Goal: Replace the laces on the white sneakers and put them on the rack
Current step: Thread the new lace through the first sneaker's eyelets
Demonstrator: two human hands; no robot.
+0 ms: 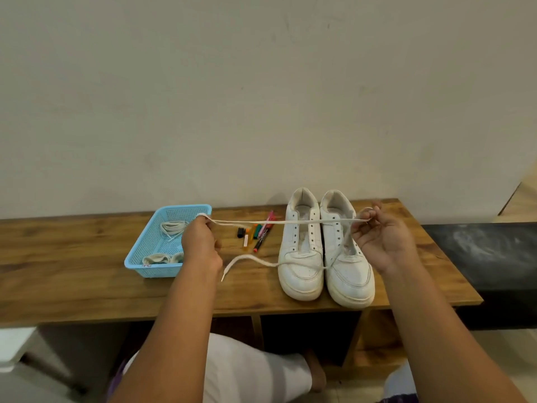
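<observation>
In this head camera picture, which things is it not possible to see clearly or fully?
- Head view: the basket contents are partly hidden by the left hand; the lace bundles cannot be counted.
- Head view: the red writing on the basket's front rim is too small to read.
- Head view: the markers overlap, so their number is unclear.
- Head view: the lace is pulled between both hands; its end in the right hand is hidden by fingers.

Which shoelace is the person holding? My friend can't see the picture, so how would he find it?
Start at the wooden bench by the wall and find the two white sneakers. The lace is stretched straight above them, between the left hand and the right hand. The other laces lie bundled in the blue basket; this one is pulled tight in the air.
</observation>
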